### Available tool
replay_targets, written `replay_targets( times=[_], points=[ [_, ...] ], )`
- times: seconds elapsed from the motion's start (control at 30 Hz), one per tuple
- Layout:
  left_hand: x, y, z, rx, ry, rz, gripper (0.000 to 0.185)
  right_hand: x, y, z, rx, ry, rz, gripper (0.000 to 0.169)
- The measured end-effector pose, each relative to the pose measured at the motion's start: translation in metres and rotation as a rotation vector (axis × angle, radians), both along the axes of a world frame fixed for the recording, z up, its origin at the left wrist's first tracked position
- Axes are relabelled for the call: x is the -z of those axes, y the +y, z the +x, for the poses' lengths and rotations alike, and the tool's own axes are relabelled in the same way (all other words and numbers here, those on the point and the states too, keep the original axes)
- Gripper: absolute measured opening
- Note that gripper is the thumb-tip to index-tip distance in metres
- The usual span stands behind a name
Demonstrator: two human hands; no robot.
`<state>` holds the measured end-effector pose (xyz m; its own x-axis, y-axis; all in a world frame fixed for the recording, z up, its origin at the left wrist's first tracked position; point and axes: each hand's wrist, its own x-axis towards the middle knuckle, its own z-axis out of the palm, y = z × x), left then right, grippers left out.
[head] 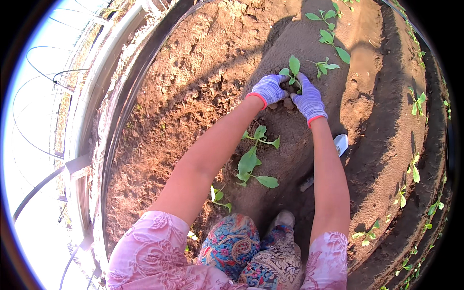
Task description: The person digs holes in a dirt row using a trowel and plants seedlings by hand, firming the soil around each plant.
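Note:
My left hand (270, 90) and my right hand (309, 97), both in purple knit gloves with red cuffs, rest on the soil either side of a leafy green seedling (294, 66). Thumb and fingers of each hand are spread, making a ring around the base of its stem. Small clods of soil (288, 103) lie between the thumbs. The seedling stands upright, its roots out of sight. Beside my right forearm, a hand tool with a pale metal blade (341, 144), apparently a trowel, lies partly hidden by the arm.
More seedlings (248, 163) grow nearer me along the raised soil bed (290, 127), and others (327, 36) farther ahead. Furrows and planted rows (417, 101) curve away at right. At left run rough soil (159, 145) and a greenhouse-like side edge (123, 119). My patterned knees (230, 243) are below.

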<state>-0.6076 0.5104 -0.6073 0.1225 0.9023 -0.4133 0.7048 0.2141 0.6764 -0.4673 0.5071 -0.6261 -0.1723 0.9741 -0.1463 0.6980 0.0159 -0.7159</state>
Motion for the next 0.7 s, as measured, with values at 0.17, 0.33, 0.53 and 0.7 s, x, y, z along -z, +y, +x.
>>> replay_targets(
  times=[0.17,0.33,0.53,0.7],
  points=[
    [-0.001,-0.002,-0.001,0.004,0.09,0.036,0.053,0.001,-0.002,-0.009,0.016,-0.04,0.027,0.066],
    [-0.016,-0.021,-0.048,-0.128,-0.491,0.043,0.048,0.03,-0.033,0.042,0.088,0.451,0.169,0.064],
    [0.05,-0.129,-0.28,-0.354,0.358,-0.007,0.037,0.045,-0.137,0.087,0.547,0.93,-0.173,0.048],
    [0.079,-0.223,-0.257,0.047,0.926,-0.18,0.059,0.056,-0.188,0.085,0.576,0.958,-0.335,0.044]
  ],
)
